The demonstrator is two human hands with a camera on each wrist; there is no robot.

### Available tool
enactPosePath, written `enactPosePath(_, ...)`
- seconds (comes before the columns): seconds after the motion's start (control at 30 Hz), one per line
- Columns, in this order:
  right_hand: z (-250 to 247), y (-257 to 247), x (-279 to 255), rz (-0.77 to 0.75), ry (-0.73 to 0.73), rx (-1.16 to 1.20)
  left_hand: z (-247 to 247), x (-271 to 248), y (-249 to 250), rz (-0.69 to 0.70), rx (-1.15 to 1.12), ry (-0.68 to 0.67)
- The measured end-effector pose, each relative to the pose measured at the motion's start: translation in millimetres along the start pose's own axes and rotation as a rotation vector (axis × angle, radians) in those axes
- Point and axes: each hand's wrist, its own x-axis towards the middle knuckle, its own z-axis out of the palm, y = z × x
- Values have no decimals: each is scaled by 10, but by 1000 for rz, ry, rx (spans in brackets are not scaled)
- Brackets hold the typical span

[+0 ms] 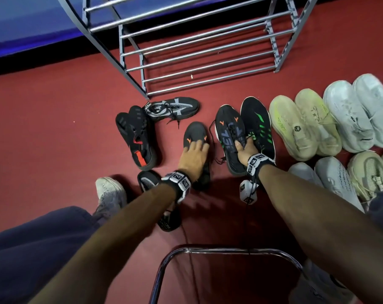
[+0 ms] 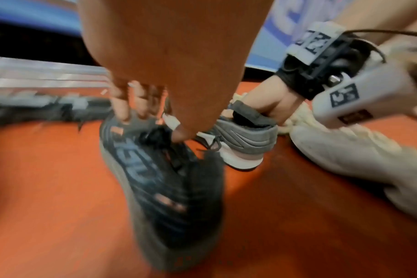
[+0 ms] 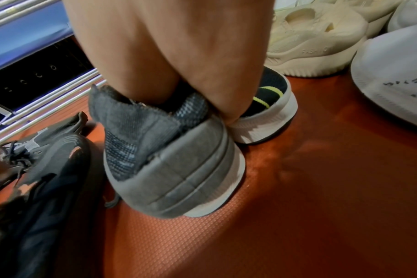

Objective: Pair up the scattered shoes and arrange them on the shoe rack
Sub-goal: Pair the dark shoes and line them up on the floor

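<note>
A: What is the left hand (image 2: pixel 141 90) doing?
B: Its fingers (image 2: pixel 124 112) curl over the toe end of a dark shoe (image 2: pixel 155 188), which runs from centre toward 6 o'clock on the red floor (image 2: pixel 48 188). The picture is blurred.
A: And at 3 o'clock?
B: The right hand (image 2: pixel 262 107) reaches into the collar of a grey shoe (image 2: pixel 245 135), just beside the dark one. A cream shoe (image 2: pixel 345 159) lies toward 4 o'clock; another dark shoe (image 2: pixel 48 107) sits at 9 o'clock.
</note>
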Motion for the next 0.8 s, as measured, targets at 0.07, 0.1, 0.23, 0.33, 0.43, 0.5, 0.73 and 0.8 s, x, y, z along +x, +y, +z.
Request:
enactPosePath(0.07,8,9,-2,-1,5,7,203,-122,86,-401,-281,-57)
enactPosePath(0.1,10,9,-4,-5,9,11,305,-157,102,-571,-422,-114)
enactPosePath(0.23,13,-12,-48,-12,30,11,526,-154,123,-852,-786,-237)
enactPosePath(0.33,0,-51,-91,-6,34,9,538,-115,48,-742,-771,-236)
enactPosePath(0.43,-5,-141,-201,-18,102,19,491,-97,-87,-653,-717,-254)
enactPosePath(0.5,76,-200,-367,-97,277,-25,432,-100,-190,-633,-695,-231)
enactPosePath(0.73,704,-462,-831,-300,466,-141,365,-260,-652,-839,-793,-46)
enactPosePath(0.8,840,-462,-814,-256,347,-160,387,-336,-764,-861,-764,-53)
